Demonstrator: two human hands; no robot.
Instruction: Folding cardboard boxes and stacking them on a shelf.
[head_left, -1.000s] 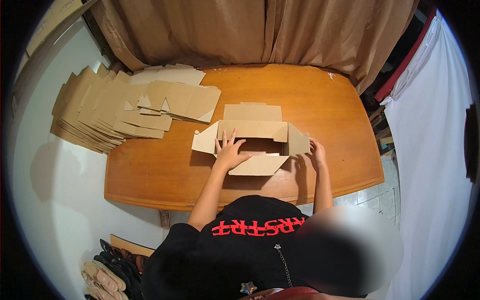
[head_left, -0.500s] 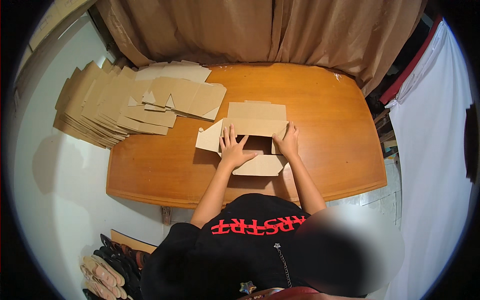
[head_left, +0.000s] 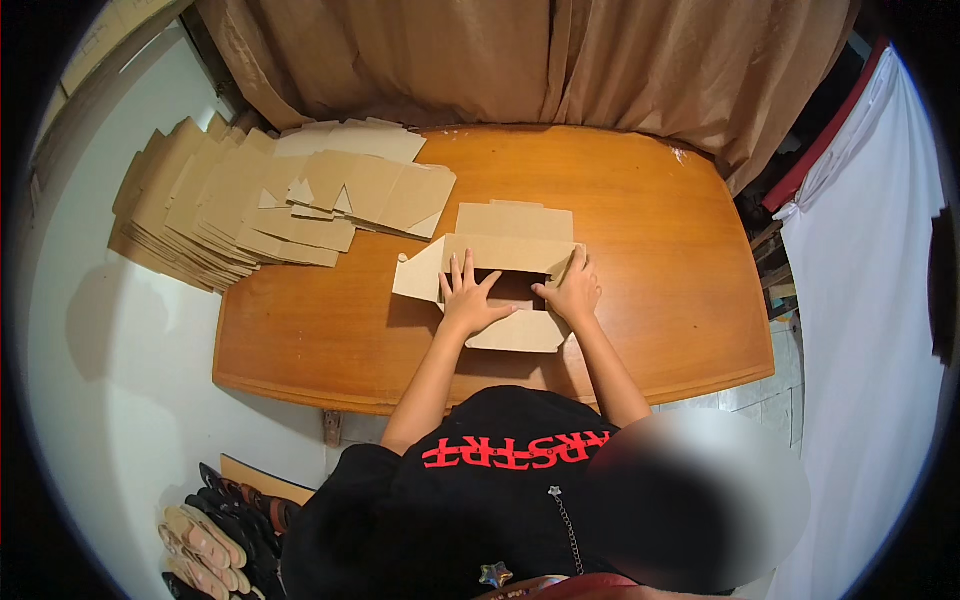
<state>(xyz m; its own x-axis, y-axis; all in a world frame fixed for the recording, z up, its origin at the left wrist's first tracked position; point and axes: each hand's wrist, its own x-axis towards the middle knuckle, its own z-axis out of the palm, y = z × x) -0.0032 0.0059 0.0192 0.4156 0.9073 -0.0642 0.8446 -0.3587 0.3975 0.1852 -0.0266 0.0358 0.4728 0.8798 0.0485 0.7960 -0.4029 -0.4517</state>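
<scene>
A brown cardboard box stands on the table in front of me, its top uncovered and its flaps spread. Its far lid panel points away from me, and a pale flap juts out to the left. My left hand lies spread over the box's left end, fingers apart and pointing away, thumb toward the near flap. At the right end, my right hand grips the cardboard, its thumb reaching over the opening and its fingers bent along the outer side. That hand partly hides the right flap.
Flat cardboard blanks lie in an overlapping stack at the table's far left. The wooden table has a curved far edge against a brown curtain. White cloth hangs at the right. Several shoes sit at the lower left.
My right thumb has moved left, farther over the box opening, and the right fingers have curled more around the right end. My left hand stays nearly where it was.
</scene>
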